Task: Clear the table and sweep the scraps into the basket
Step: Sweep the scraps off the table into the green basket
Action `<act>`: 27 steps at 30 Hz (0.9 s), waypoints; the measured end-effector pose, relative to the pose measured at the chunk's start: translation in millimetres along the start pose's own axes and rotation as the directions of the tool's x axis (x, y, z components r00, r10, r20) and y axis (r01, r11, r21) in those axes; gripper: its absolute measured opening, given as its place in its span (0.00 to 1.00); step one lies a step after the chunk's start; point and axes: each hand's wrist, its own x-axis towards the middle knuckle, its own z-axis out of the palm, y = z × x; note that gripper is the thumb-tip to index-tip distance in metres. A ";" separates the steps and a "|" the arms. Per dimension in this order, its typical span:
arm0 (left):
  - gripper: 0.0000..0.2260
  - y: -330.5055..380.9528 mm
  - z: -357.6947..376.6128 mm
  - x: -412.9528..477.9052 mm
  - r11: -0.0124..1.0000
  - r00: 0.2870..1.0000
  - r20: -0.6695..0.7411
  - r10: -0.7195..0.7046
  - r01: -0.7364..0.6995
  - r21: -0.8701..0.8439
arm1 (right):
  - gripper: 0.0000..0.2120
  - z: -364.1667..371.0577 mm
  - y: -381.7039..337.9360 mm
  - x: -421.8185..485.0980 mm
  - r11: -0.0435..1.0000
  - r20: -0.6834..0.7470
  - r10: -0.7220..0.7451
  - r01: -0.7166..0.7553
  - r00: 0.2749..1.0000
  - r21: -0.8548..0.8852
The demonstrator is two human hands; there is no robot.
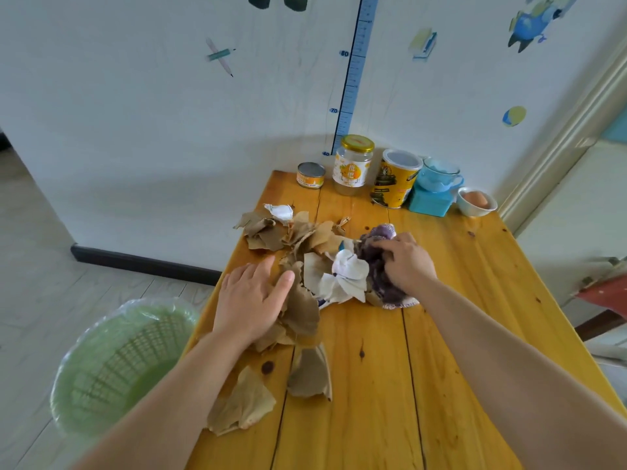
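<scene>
Torn brown paper scraps (302, 239) and a few white ones (346, 276) lie in a heap along the left half of the wooden table (441, 334). My left hand (251, 300) rests flat, fingers apart, on the brown scraps near the table's left edge. My right hand (405, 261) grips a purple cloth (376, 252) pressed against the right side of the heap. Two larger brown scraps (244, 401) lie nearer to me. A green mesh basket (115, 364) lined with clear plastic stands on the floor beside the table's left edge.
Along the table's far edge stand a small tin (311, 175), a glass jar with a gold lid (353, 166), a yellow canister (395, 183), a blue cup on a blue box (436, 188) and a white bowl with an egg (476, 201). A wall rises behind them.
</scene>
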 end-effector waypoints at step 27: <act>0.14 7.2 -46.3 -12.9 0.959 0.976 -0.219 -0.008 -0.055 -0.278 | 0.15 -71.8 -113.2 -22.0 0.572 -0.076 -0.020 0.074 0.997 0.817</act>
